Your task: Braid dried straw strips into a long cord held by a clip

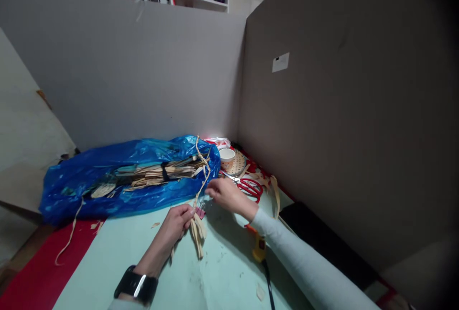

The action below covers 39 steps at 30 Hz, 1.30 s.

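Observation:
My left hand [177, 224], with a black band on its wrist, pinches a twisted straw-coloured cord [205, 182]. Loose flat ends of the strands [198, 240] hang below the fingers over the table. From the pinch, the cord runs up across the edge of the blue plastic bag [107, 157]. Just right of the cord is my right hand [225, 193], its fingers curled inward near the cord; whether they grip anything is hidden. Inside the opened bag lies a bundle of dry flat strips [158, 175] tied with a dark band.
Red-handled scissors [250, 188], a paper cup [227, 158] and a round woven piece [238, 164] lie beyond my right hand. A yellow corded tool [259, 249] is under my right forearm. Grey panels [161, 71] stand behind and to the right of the pale green tabletop [143, 262].

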Tool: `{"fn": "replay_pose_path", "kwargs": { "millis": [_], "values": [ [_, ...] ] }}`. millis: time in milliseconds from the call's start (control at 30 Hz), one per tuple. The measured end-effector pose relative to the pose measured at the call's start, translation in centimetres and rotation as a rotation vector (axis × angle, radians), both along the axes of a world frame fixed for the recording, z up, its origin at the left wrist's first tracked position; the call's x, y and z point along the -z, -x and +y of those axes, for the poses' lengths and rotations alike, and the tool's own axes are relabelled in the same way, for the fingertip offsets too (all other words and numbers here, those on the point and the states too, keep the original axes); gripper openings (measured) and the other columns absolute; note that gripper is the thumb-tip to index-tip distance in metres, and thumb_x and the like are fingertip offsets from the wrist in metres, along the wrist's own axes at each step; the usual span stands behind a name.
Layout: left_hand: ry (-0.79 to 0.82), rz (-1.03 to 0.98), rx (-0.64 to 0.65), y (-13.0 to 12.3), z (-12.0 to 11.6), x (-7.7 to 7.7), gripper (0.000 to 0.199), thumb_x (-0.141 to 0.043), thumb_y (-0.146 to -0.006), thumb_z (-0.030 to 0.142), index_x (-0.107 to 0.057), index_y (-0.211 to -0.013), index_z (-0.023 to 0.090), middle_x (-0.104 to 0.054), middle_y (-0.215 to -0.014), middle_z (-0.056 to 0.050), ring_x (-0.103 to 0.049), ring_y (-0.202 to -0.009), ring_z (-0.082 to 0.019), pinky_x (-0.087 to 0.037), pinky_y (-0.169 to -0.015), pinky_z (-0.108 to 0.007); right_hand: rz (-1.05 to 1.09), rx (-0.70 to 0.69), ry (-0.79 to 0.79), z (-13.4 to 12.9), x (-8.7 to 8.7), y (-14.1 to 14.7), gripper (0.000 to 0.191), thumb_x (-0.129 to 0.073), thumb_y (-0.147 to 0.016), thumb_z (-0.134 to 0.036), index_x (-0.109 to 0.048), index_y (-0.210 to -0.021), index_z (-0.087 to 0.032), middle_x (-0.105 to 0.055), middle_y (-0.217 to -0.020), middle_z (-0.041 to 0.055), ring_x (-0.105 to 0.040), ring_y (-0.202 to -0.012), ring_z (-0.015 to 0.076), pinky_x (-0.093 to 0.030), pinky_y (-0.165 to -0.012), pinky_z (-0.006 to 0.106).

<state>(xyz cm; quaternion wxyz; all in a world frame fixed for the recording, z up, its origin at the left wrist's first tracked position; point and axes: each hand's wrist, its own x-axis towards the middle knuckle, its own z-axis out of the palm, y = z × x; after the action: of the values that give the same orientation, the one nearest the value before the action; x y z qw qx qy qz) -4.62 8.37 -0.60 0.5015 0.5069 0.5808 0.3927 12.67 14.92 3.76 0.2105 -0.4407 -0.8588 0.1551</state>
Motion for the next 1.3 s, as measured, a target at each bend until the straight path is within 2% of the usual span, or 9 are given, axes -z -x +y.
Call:
{"fn": "replay_pose_path", "kwargs": {
  "millis": [133,300,467,633,800,867,967,1167,1300],
  "values": [
    [-0.031,0.037,-0.01,0.3,-0.5,0.3,0.038,-0.061,-0.065,0.054,-0.045,-0.053,0.02,-0.035,-0.042,0.01,-0.021,-0.037,-0.006,-0.011,-0.04,-0.022,0.025,-0.124,0.149,-1.0,1.8,1.5,0.014,-0.06,-0.084,-0.025,-0.073,-0.085,-0.02,-0.072,-0.074,0.0009,-0.065,-0.073,0.0145,-0.041,-0.065,0.019],
    [-0.097,0.088,-0.046,0.8,-0.7,1.1,0.034,-0.061,-0.067,0.05,-0.047,-0.057,0.02,-0.034,-0.048,0.009,-0.023,-0.044,-0.008,-0.014,-0.045,-0.023,0.072,-0.053,0.218,-1.0,2.1,1.6,0.008,-0.063,-0.078,-0.017,-0.071,-0.081,-0.017,-0.069,-0.072,0.0038,-0.063,-0.074,0.0172,-0.039,-0.064,0.022],
    [-0.092,0.128,-0.017,0.2,-1.0,0.8,0.033,-0.056,-0.071,0.047,-0.049,-0.053,0.02,-0.031,-0.044,0.009,-0.024,-0.043,-0.01,-0.018,-0.047,-0.024,0.148,-0.024,0.294,-1.0,2.4,0.0,0.008,-0.062,-0.082,-0.021,-0.065,-0.076,-0.017,-0.061,-0.065,-0.0006,-0.054,-0.066,0.0126,-0.035,-0.059,0.02],
    [-0.123,0.159,0.011,-0.2,-0.9,0.4,0.034,-0.057,-0.067,0.047,-0.046,-0.049,0.02,-0.043,-0.048,0.005,-0.036,-0.052,-0.013,-0.027,-0.056,-0.025,0.207,-0.046,0.358,-0.3,2.6,-0.1,0.012,-0.061,-0.083,-0.022,-0.058,-0.072,-0.016,-0.053,-0.064,-0.0024,-0.047,-0.063,0.0112,-0.032,-0.056,0.02],
    [-0.121,0.174,0.024,-0.1,-0.8,0.7,0.031,-0.054,-0.067,0.046,-0.044,-0.05,0.022,-0.041,-0.049,0.005,-0.036,-0.052,-0.014,-0.028,-0.056,-0.026,0.31,-0.085,0.408,-0.1,3.1,-0.2,0.016,-0.062,-0.083,-0.027,-0.054,-0.073,-0.017,-0.056,-0.067,-0.0021,-0.05,-0.064,0.0115,-0.034,-0.056,0.021],
    [-0.124,0.183,0.023,-0.1,-0.8,0.7,0.031,-0.053,-0.068,0.046,-0.043,-0.05,0.022,-0.041,-0.05,0.005,-0.036,-0.053,-0.014,-0.028,-0.057,-0.026,0.362,-0.098,0.442,0.0,3.5,-0.3,0.015,-0.064,-0.081,-0.028,-0.055,-0.084,-0.017,-0.06,-0.069,-0.0022,-0.054,-0.064,0.012,-0.037,-0.056,0.02],
    [-0.135,0.201,0.027,-0.1,-0.9,0.7,0.031,-0.051,-0.068,0.046,-0.041,-0.05,0.022,-0.04,-0.05,0.005,-0.036,-0.054,-0.014,-0.028,-0.057,-0.027,0.422,-0.1,0.474,0.3,4.1,-0.3,0.028,-0.068,-0.078,-0.027,-0.053,-0.1,-0.017,-0.065,-0.074,-0.0009,-0.059,-0.066,0.0136,-0.041,-0.057,0.021],
    [-0.159,0.268,0.014,-0.1,-0.8,0.7,0.031,-0.048,-0.07,0.046,-0.04,-0.051,0.023,-0.041,-0.051,0.005,-0.038,-0.054,-0.015,-0.029,-0.057,-0.027,0.434,-0.098,0.448,0.6,3.9,-0.3,0.022,-0.073,-0.071,-0.031,-0.064,-0.082,-0.014,-0.068,-0.074,0.003,-0.063,-0.071,0.017,-0.042,-0.06,0.023],
    [-0.167,0.343,-0.011,0.0,-0.5,1.1,0.029,-0.044,-0.073,0.042,-0.037,-0.052,0.024,-0.04,-0.051,0.005,-0.039,-0.054,-0.015,-0.03,-0.057,-0.027,0.428,-0.099,0.419,0.3,3.2,-0.4,0.027,-0.076,-0.068,-0.036,-0.067,-0.08,-0.014,-0.068,-0.07,0.0022,-0.062,-0.07,0.0169,-0.041,-0.06,0.023]
  ]
}}
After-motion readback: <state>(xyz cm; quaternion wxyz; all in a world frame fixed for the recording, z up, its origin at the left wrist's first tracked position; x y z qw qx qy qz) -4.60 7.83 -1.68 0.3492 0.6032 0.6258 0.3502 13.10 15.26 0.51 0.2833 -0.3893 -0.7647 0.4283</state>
